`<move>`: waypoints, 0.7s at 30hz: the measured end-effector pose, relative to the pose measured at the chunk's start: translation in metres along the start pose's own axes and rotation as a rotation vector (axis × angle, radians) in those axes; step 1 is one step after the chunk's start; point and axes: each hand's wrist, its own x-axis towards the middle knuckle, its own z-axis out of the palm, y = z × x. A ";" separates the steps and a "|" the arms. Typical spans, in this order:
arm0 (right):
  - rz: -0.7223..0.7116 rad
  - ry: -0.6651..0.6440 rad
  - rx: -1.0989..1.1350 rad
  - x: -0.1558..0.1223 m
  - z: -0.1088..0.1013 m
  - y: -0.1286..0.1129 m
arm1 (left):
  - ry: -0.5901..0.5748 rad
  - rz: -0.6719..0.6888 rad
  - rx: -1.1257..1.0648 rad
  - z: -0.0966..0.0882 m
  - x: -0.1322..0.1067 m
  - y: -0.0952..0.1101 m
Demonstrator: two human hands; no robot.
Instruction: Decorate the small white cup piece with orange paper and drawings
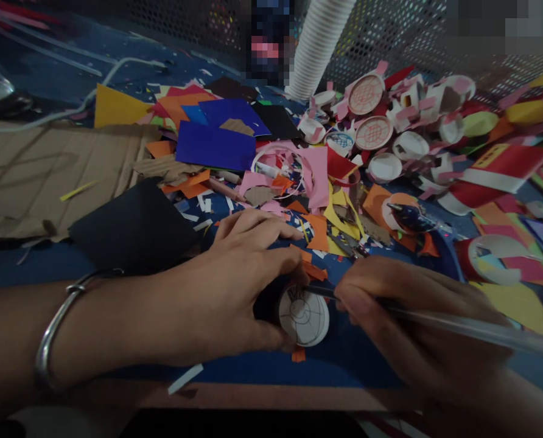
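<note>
A small round white paper disc (304,319) lies near the table's front edge, with dark lines drawn on it as a circle and spokes. My left hand (248,274) curls around its left side, thumb at the lower edge and index finger at the upper edge. Gripped in my right hand (403,310) is a pen (458,324) with a clear barrel. Its dark tip end reaches the disc's top, where a patch of dark strokes shows; the fingers partly hide the contact.
Coloured paper sheets (217,145) and scraps cover the table's middle. Cut paper cups (411,146) pile up at the back right, before a perforated metal screen (175,36) and a ribbed white post (319,45). Corrugated cardboard (56,176) and a black sheet (134,228) lie left.
</note>
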 end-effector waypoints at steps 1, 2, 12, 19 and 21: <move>-0.007 -0.002 -0.003 0.001 0.000 0.000 | 0.003 0.000 -0.001 0.000 0.000 0.000; -0.017 -0.008 -0.007 0.001 -0.001 0.000 | 0.008 -0.002 -0.002 0.000 0.000 0.000; -0.028 -0.032 0.026 0.000 0.003 -0.001 | 0.006 -0.010 -0.007 0.000 0.000 0.000; -0.033 -0.012 0.064 0.003 0.004 -0.002 | 0.006 -0.006 -0.004 0.000 -0.001 -0.001; -0.033 -0.011 0.066 0.003 0.004 -0.002 | 0.005 -0.007 0.000 0.001 0.000 -0.001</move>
